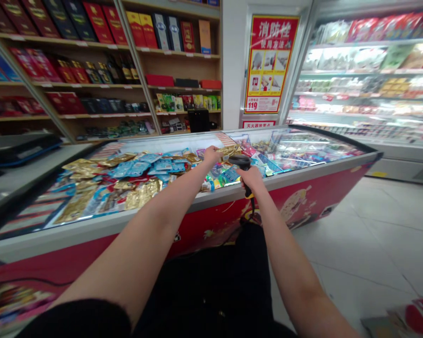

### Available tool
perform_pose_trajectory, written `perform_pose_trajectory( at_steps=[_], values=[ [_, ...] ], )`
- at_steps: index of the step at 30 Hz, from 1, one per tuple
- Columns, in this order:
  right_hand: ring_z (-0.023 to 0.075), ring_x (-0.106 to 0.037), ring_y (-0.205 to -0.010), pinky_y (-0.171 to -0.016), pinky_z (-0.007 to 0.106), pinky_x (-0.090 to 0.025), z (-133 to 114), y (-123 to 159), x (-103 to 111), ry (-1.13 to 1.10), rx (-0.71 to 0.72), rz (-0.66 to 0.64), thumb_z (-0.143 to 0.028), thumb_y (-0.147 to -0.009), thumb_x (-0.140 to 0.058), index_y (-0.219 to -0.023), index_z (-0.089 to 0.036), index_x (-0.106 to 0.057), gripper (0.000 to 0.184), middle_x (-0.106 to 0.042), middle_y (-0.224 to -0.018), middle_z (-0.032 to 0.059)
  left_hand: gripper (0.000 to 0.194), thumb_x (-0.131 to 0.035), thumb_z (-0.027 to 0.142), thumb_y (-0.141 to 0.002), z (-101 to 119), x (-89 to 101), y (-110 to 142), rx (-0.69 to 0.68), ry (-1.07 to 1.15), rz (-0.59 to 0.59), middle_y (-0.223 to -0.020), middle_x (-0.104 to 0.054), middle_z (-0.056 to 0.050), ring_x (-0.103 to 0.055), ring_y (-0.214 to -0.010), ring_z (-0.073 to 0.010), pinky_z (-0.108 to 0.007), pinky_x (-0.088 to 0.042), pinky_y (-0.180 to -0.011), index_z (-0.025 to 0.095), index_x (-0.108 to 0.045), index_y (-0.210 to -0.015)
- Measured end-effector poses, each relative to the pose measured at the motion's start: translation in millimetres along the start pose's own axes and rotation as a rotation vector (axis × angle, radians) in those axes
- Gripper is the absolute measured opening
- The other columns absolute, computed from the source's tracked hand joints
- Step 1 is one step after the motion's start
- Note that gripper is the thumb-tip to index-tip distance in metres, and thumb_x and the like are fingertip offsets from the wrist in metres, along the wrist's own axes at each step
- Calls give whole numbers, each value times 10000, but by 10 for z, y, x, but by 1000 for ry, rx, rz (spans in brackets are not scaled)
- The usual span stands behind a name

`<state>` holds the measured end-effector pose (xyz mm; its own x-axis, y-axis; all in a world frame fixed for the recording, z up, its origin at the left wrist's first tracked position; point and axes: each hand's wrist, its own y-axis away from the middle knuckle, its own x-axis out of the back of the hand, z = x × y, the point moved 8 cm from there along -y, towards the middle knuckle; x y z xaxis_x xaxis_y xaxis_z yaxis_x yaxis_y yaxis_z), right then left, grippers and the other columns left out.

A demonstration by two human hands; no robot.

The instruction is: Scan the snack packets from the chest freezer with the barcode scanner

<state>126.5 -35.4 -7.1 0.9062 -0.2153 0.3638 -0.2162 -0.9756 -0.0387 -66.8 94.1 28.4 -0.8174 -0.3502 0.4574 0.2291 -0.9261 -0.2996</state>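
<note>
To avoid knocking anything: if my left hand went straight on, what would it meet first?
Your left hand would probably meet the crinkled gold foil packet first, though depth is unclear.

You have one left hand point(211, 156), one right hand point(251, 178), one barcode scanner point(240, 162), one chest freezer point(303, 176) at center, and one red poster point(270, 63) at upper right.

The left hand point(211, 156) reaches in over the snack packets point(137, 188), with open room above them. The freezer rim point(296, 180) stands in front of the body. A glass lid point(303, 150) (the shiny stretch past the right hand point(252, 178)) closes off the freezer's right end; open floor point(356, 244) lies beyond it.
</note>
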Motion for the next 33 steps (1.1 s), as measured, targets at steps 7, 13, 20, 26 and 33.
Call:
perform_pose_trajectory(
  at_steps=[7, 13, 20, 26, 33],
  values=[
    [131, -521, -387, -420, 232, -460, -270, 69, -504, -100, 13, -104, -228, -878, -667, -795, -183, -565, 138, -552, -498, -34, 232, -723, 146, -670, -314, 676, -76, 100, 20, 86, -757, -675, -11, -686, -802, -214, -286, -535, -729, 183, -664, -891],
    [125, -535, -409, -417, 216, -454, -455, 140, -882, -98, 54, -170, -246, -877, -689, -812, -181, -560, 158, -564, -519, -27, 339, -700, 121, -651, -679, 1504, -151, 174, 135, 199, -748, -661, -1, -680, -714, -182, -265, -540, -654, 187, -649, -980],
    [115, -526, -406, -431, 206, -444, -732, 271, -1279, -94, 110, -235, -259, -886, -691, -844, -170, -606, 130, -571, -525, -25, 357, -650, 109, -710, -1101, 2503, -197, 232, -13, 329, -889, -735, -66, -717, -855, -226, -315, -556, -766, 167, -692, -1060],
    [128, -526, -406, -421, 218, -451, -778, 392, -1521, -102, 100, -289, -279, -887, -683, -786, -179, -595, 167, -561, -509, -16, 359, -765, 274, -713, -1249, 2928, -8, 199, -505, 324, -1123, -750, -132, -641, -1179, -325, -390, -470, -1007, 192, -734, -1061],
    [143, -545, -414, -436, 240, -476, -672, 365, -1429, -64, 105, -282, -269, -896, -654, -747, -175, -573, 193, -568, -507, -5, 363, -753, 387, -751, -1067, 2808, 112, 212, -576, 330, -1178, -725, -141, -603, -1210, -374, -446, -451, -1017, 221, -746, -1073]
  ],
)
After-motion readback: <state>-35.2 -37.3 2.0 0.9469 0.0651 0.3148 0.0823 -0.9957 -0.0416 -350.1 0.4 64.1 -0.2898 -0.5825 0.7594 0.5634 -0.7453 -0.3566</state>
